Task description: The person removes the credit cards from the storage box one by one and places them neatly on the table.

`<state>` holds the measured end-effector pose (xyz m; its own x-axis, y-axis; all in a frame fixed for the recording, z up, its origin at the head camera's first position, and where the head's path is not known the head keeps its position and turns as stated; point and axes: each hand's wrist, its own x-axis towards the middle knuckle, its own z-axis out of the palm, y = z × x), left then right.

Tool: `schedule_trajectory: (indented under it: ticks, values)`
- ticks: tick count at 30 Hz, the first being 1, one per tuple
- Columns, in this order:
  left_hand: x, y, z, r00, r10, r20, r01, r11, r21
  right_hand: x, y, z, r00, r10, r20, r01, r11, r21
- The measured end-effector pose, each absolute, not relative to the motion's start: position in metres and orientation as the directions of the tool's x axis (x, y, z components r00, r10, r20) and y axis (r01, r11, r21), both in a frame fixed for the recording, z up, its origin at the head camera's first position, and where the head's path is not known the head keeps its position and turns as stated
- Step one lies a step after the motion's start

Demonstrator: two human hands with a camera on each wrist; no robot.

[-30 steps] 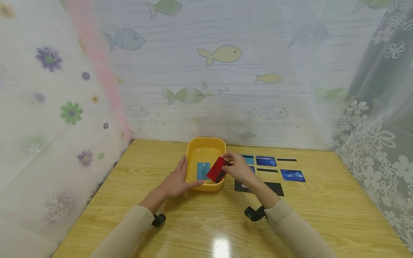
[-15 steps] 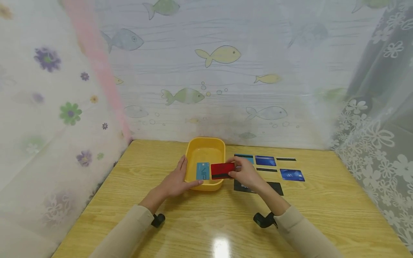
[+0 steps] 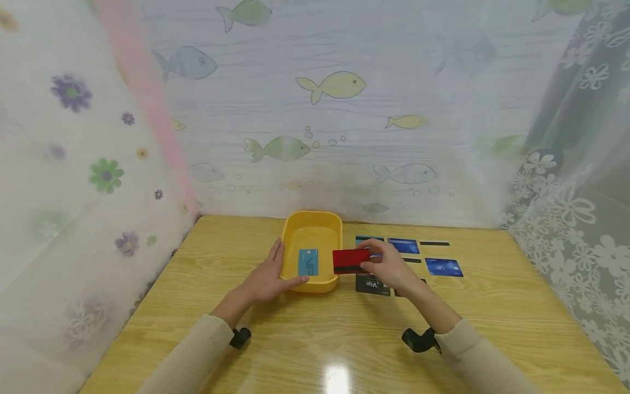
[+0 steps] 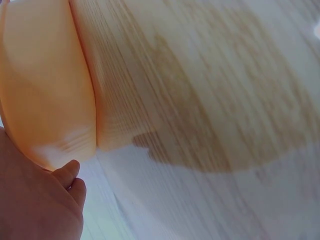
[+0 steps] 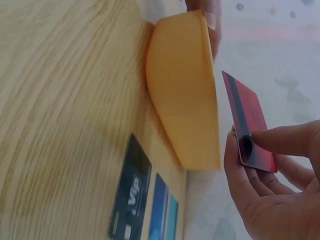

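A yellow tub (image 3: pixel 295 220) stands on the wooden table, with a light blue card (image 3: pixel 308 262) lying flat in it. My left hand (image 3: pixel 269 275) rests against the tub's near left corner, fingers straight along the side and thumb along the front wall; in the left wrist view the left hand (image 4: pixel 42 202) sits beside the tub (image 4: pixel 45 90). My right hand (image 3: pixel 370 261) pinches a red card (image 3: pixel 350 261) with a dark stripe, held just outside the tub's right rim. In the right wrist view the red card (image 5: pixel 250 127) hangs beside the tub (image 5: pixel 185 115).
Several cards lie to the right of the tub: a black VIP card (image 3: pixel 372 284), blue cards (image 3: pixel 443 267) (image 3: pixel 403 245), a teal card (image 3: pixel 368 239) and a dark strip (image 3: pixel 434 243). Patterned curtains close off the back and both sides. Bare wood (image 3: pixel 315 339) lies nearest me.
My right hand has carried the red card rightward, from above the tub's inside to just past its right rim, and the card has turned from tilted to level. The left hand has stayed put.
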<state>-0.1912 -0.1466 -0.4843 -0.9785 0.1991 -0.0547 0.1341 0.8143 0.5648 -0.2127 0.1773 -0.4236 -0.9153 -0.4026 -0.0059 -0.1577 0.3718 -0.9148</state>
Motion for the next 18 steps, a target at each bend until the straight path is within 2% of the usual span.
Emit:
schedule_trajectory:
  ticks: [18]
  values:
    - [-0.19, -0.148, -0.485, -0.977, 0.205, -0.052, 0.139, 0.809, 0.572, -0.203, 0.267, -0.428, -0.946, -0.318, -0.067, -0.112, 0.513, -0.851]
